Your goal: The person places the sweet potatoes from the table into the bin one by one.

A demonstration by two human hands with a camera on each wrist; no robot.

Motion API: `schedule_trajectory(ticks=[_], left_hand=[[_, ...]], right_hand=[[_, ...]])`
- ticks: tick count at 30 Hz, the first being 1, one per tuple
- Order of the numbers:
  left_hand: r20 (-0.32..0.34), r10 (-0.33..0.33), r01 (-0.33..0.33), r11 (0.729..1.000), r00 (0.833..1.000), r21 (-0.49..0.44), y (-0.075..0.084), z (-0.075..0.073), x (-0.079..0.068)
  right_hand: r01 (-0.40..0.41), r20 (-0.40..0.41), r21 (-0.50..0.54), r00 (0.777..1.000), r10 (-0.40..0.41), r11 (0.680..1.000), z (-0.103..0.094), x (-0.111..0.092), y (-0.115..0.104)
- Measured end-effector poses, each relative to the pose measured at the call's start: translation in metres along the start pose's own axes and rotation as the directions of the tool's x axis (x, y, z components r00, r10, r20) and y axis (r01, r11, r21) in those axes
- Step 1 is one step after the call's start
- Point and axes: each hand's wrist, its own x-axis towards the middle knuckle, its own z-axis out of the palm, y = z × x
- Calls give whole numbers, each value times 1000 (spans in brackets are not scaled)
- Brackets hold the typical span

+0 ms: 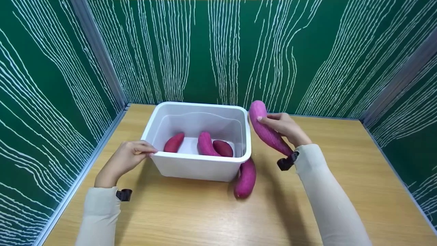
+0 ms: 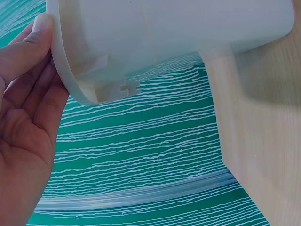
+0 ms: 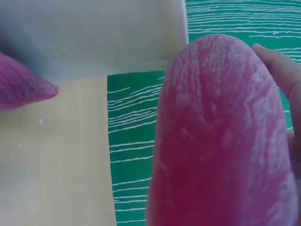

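Clearly, the white bin holds one pink vegetable and two red ones.

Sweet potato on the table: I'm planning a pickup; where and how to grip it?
Across the near half of the sweet potato, likely from above and the right: it's thick there, its tapered far end is beside the white bin, and its right side lies open.

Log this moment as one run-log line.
left grip: pinches white bin rim | right grip: holds pink vegetable beside bin | inside: three reddish vegetables | table: another vegetable
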Motion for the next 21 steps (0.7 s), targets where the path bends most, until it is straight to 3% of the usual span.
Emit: schedule_trajectory(ticks=[4, 21], left_hand=[[2, -4, 4, 1000, 1000, -2, 0, -1, -1], [10, -15, 15, 1000, 1000, -5, 0, -1, 0]], right_hand=[[-18, 2, -20, 1000, 18, 1000, 2, 0, -10], [51, -5, -14, 999, -51, 999, 15, 8, -43]])
